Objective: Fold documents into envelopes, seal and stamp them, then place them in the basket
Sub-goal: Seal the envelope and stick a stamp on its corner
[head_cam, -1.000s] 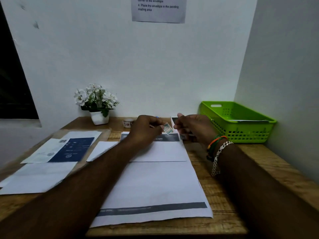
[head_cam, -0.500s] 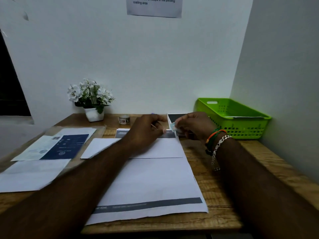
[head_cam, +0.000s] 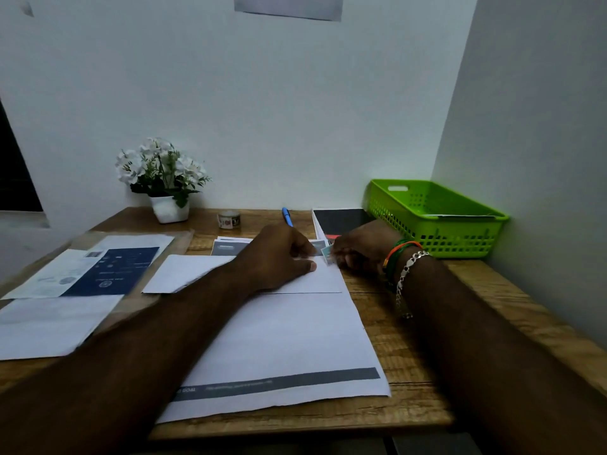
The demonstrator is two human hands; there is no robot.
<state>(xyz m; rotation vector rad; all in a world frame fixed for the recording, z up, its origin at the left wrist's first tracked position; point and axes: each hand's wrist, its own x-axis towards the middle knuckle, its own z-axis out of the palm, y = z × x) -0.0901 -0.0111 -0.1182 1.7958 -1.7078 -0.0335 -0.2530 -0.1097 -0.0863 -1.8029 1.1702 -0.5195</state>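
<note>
Two hands meet at the envelope's far right corner: the right hand (head_cam: 358, 249) pinches a small stamp (head_cam: 326, 254) by its edge, while the left hand (head_cam: 279, 257) rests on the white envelope (head_cam: 289, 279), fingers curled, nothing visibly gripped. Both are light, thin and floppy, so hold edges and press flat. The green basket (head_cam: 437, 221) waits on the desk (head_cam: 410, 323), right.

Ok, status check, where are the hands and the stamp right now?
Left hand resting on envelope. Right hand pinching stamp at envelope's top right corner. Nothing blocking; basket beside right wrist.
</note>
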